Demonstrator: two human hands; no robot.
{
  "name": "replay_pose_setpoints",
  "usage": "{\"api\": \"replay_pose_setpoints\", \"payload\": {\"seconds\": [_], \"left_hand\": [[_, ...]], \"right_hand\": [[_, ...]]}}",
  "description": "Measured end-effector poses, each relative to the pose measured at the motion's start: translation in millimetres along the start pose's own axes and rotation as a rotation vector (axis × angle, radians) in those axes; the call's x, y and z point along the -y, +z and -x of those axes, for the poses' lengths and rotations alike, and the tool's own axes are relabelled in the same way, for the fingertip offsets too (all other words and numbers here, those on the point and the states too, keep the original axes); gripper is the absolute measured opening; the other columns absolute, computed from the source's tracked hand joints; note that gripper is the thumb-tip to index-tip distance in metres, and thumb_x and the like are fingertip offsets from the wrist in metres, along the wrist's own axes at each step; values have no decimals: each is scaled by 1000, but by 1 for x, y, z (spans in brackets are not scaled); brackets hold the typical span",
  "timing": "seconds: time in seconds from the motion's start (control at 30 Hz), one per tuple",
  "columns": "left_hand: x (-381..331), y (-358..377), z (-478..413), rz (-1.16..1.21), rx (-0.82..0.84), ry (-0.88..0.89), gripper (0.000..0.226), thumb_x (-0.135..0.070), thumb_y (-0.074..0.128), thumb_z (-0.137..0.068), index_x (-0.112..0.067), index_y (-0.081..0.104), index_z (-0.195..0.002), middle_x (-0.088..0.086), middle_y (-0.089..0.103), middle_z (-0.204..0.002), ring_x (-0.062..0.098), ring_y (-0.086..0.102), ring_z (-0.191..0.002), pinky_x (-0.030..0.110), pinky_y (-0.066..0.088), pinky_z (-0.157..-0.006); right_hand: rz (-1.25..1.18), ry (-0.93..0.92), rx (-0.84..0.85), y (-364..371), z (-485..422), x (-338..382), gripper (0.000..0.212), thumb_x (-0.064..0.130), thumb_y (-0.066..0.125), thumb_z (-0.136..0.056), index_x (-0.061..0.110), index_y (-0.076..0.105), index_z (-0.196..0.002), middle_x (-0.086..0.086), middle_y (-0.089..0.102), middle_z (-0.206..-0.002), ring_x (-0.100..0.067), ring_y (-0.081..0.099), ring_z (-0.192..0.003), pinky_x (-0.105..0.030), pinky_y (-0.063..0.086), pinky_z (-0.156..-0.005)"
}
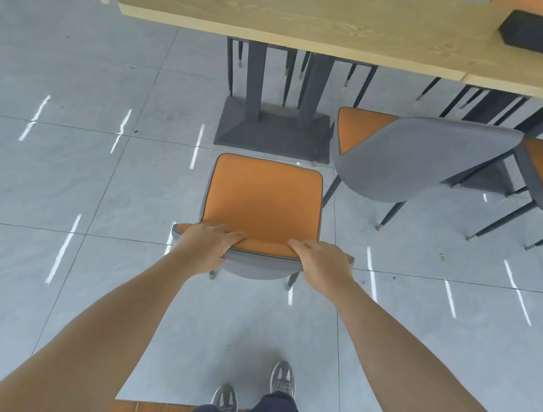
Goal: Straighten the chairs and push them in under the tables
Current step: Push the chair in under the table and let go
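We grip chair (265, 201) by backrest (264, 247) top: left hand (209, 244) and right hand (320, 260) both curled over padded edge, fingers on orange side, set apart. Chair stands square to table (289, 11), not yet under it, front near table base (273, 130). We judge it light, frame stiff, thin legs should slide on smooth tile (59, 178) (may chatter). Backrest top seems best hold.

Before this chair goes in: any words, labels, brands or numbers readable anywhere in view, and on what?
None can be read.
The black box on the table shows no lettering.
The held chair and the grey shoes show no legible mark.
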State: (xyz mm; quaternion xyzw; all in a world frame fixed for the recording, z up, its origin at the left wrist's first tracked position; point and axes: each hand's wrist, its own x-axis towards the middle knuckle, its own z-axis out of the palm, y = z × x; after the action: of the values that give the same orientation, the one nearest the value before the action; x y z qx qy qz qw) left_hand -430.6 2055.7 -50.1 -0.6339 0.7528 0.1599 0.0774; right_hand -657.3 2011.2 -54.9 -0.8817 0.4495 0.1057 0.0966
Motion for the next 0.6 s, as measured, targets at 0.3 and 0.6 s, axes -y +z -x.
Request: {"api": "replay_pose_setpoints", "payload": {"seconds": [0.3, 0.6], "left_hand": [[17, -6, -38, -15, -55, -11, 55, -13, 51, -89, -26, 37, -140, 3, 59, -124, 26, 55, -114, 34, 42, -95], [30, -39, -109, -46, -16, -49, 54, -16, 48, -90, -26, 33, -142, 3, 58, -127, 26, 54, -115, 34, 43, -94]], "right_hand": [[-7, 3, -77, -6, -41, -16, 49, -6, 50, -77, 18, 52, -120, -6, 61, -89, -26, 56, -74, -29, 32, -60], [-43, -43, -166, -29, -111, -63, 51, -13, 50, -72, 14, 56, -115, -5, 51, -76, -23, 43, -65, -27, 25, -53]]}}
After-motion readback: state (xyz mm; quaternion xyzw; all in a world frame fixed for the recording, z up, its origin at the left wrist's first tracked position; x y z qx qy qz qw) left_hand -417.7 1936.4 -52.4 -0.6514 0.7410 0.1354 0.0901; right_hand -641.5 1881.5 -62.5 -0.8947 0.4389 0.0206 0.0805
